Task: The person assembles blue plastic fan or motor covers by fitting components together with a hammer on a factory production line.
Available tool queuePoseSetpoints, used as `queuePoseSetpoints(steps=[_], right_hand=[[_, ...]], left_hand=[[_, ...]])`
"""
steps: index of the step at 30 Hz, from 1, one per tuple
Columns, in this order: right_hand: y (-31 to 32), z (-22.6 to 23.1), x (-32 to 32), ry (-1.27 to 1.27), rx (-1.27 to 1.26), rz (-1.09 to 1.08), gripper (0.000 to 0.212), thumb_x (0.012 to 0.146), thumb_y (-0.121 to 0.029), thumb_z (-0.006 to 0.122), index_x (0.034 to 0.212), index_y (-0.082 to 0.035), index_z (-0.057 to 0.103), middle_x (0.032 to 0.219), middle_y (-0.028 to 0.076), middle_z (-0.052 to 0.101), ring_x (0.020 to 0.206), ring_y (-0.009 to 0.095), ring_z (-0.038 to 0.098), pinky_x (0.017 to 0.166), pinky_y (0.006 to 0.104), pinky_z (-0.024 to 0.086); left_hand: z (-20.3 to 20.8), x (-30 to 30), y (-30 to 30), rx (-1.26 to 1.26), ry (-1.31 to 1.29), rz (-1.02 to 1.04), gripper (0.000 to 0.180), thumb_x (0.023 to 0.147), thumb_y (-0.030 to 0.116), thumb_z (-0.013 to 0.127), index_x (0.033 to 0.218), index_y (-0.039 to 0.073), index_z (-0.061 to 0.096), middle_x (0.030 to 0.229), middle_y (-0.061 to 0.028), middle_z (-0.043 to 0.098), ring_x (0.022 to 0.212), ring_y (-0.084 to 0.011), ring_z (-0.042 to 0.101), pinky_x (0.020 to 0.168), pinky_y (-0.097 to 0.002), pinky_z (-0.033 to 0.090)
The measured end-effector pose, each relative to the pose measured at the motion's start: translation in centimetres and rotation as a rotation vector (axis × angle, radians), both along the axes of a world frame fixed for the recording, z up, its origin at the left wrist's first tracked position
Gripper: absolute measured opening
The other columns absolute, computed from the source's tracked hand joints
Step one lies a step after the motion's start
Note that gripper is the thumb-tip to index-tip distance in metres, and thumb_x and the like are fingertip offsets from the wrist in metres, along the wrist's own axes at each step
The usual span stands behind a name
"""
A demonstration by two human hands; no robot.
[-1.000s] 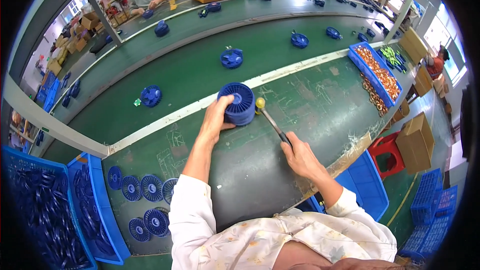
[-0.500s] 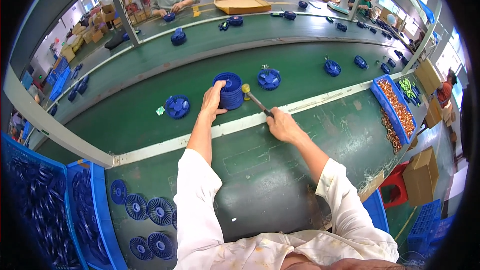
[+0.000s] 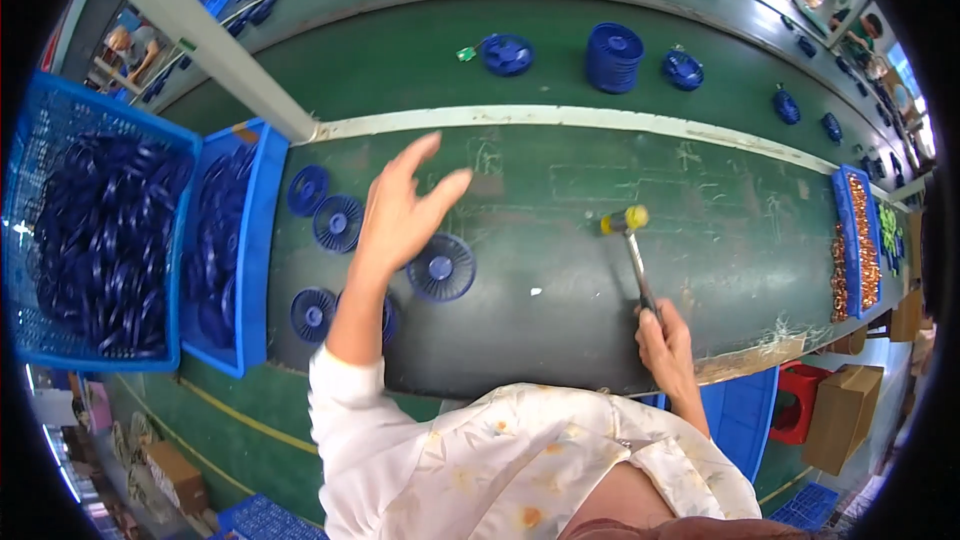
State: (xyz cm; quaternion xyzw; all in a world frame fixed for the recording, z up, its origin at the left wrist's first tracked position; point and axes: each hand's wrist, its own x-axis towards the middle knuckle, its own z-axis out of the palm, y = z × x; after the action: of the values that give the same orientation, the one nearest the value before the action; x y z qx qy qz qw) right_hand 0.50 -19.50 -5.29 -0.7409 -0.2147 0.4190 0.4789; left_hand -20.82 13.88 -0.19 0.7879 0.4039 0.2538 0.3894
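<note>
My right hand (image 3: 668,345) grips the dark handle of a small mallet (image 3: 637,258) with a yellow head, held over the green workbench (image 3: 560,310). Fingers spread and holding nothing, my left hand (image 3: 402,208) hovers above the left part of the bench. Just beside its wrist lies a round blue fan grille (image 3: 442,267); another grille (image 3: 337,224) is to its left, and more lie around, one partly hidden by my forearm. On the belt beyond stands a stack of blue grilles (image 3: 614,65), between a blue fan housing (image 3: 508,55) and another fan housing (image 3: 684,69).
At the left, a blue crate (image 3: 105,240) and a narrower blue bin (image 3: 225,250) hold dark blue parts. A blue tray (image 3: 858,240) of copper-coloured pieces sits at the right end. A white rail (image 3: 500,117) divides bench and green belt (image 3: 420,65). Other people work farther off.
My left hand has let go of the grille stack and moved back over the bench. My right hand has drawn the mallet back from the belt. The view has turned downward and left.
</note>
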Motion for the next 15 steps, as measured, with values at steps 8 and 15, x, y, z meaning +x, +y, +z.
queuePoseSetpoints(steps=[8, 15], right_hand=[[0.3, 1.1, -4.7, -0.29, 0.026, 0.37, 0.027, 0.107, -0.029, 0.061, 0.118, -0.004, 0.063, 0.071, 0.013, 0.052, 0.066, 0.019, 0.05, 0.062, 0.0382, 0.044], [1.0, 0.8, -6.3, -0.392, 0.092, 0.406, 0.026, 0.107, -0.028, 0.062, 0.118, -0.005, 0.061, 0.07, 0.012, 0.054, 0.064, 0.022, 0.055, 0.061, 0.0408, 0.045]], left_hand=[[-7.0, -7.0, -13.5, 0.461, 0.188, 0.194, 0.089, 0.08, 0.033, 0.089, 0.151, -0.003, 0.049, 0.148, -0.0249, 0.056, 0.139, -0.0431, 0.05, 0.117, -0.0493, 0.042], [-8.3, -4.8, -12.9, 0.385, 0.102, 0.061, 0.098, 0.074, 0.028, 0.091, 0.154, -0.003, 0.044, 0.139, -0.0241, 0.059, 0.134, -0.0429, 0.049, 0.117, -0.0524, 0.038]])
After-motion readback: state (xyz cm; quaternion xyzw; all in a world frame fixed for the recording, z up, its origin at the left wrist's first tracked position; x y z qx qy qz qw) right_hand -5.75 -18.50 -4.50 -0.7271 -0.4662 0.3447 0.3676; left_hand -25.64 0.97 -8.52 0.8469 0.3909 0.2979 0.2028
